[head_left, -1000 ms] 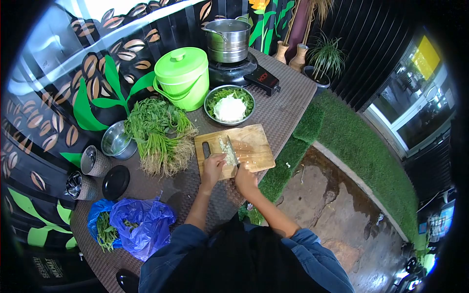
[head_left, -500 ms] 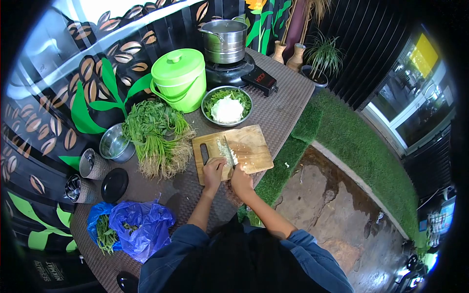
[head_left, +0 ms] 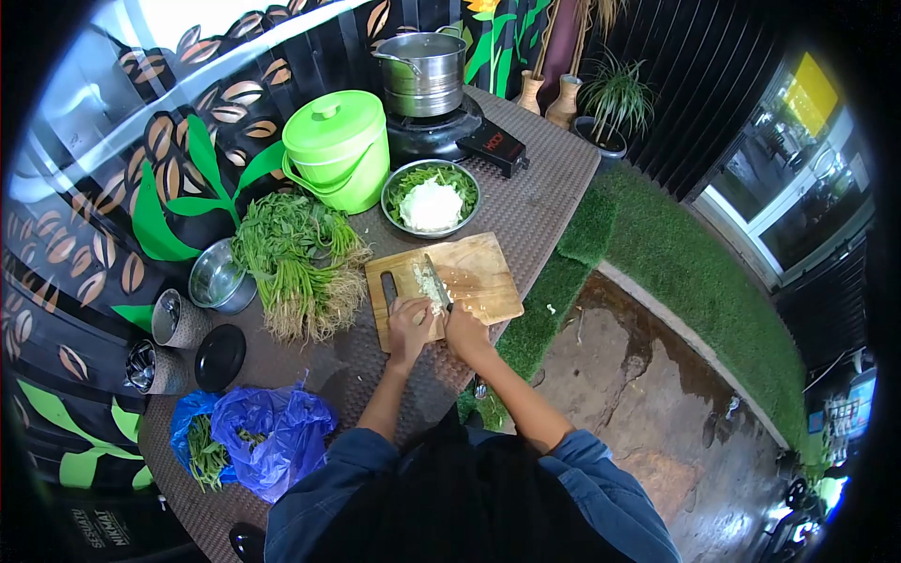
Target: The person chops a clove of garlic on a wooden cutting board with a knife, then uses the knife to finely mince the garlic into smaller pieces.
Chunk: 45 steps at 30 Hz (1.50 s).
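Observation:
A wooden cutting board [head_left: 483, 272] with a handle slot lies near the table's edge. My right hand [head_left: 466, 333] is closed around the handle of a knife [head_left: 437, 283], whose blade points away from me across the board. Left of the blade lie finely chopped whitish bits [head_left: 424, 280], with a few more scattered to its right. My left hand [head_left: 410, 328] rests on the board's lower left, fingers bent and pressed together beside the blade. Whatever lies under those fingertips is too small to make out.
Behind the board stands a metal bowl [head_left: 389, 208] of cut greens and a white heap. Around it are leafy greens with roots [head_left: 305, 267], a green lidded bucket [head_left: 343, 155], a pot [head_left: 427, 80] on a portable stove [head_left: 427, 136], and blue plastic bags [head_left: 272, 436].
The knife blade has tilted, its tip swinging slightly left, and more of its flat side shows. My left hand stays in nearly the same place. The whole view has shifted slightly.

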Each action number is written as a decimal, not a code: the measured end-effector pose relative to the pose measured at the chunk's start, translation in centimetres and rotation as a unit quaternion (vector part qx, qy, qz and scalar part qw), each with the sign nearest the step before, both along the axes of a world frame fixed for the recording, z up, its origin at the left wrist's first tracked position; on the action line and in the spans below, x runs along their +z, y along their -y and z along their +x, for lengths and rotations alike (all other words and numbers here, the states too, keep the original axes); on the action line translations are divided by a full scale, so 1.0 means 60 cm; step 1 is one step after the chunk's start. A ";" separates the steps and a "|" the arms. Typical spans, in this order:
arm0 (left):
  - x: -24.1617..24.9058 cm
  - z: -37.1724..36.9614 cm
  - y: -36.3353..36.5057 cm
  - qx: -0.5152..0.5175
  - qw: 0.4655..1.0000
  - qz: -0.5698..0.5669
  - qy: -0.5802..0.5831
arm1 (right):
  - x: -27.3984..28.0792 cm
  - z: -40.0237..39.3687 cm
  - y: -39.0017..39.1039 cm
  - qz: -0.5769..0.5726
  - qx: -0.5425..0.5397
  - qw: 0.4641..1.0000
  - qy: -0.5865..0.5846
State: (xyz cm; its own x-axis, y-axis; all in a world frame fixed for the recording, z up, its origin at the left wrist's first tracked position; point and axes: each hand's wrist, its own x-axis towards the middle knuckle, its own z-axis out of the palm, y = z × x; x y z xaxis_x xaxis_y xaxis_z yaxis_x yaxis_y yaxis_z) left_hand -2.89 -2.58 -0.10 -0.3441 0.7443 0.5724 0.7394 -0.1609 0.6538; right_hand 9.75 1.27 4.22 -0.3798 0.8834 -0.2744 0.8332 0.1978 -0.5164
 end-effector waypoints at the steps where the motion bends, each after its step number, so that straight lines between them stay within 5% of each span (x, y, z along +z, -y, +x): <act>1: 0.000 -0.001 -0.001 0.001 1.000 0.001 -0.001 | 0.004 0.005 -0.004 0.001 0.001 1.000 -0.001; 11: 0.004 0.001 0.002 -0.001 0.999 -0.010 0.041 | -0.030 -0.012 0.031 0.046 -0.023 0.999 0.008; 22: 0.010 0.001 0.002 0.001 0.997 -0.044 0.064 | 0.005 0.059 -0.021 0.098 0.101 0.990 0.034; 24: 0.009 0.004 0.001 0.003 0.998 -0.039 0.048 | -0.027 0.060 -0.012 0.199 0.097 0.974 0.050; 27: 0.008 0.006 0.001 0.009 0.998 -0.033 0.044 | -0.032 0.047 -0.021 0.119 0.096 0.988 0.033; 39: 0.011 0.005 0.001 0.008 0.999 -0.021 0.030 | -0.057 0.025 -0.010 0.111 0.062 0.992 0.010; 45: 0.004 0.000 0.002 0.003 0.998 -0.024 0.063 | 0.007 0.026 -0.005 0.045 0.070 0.996 0.008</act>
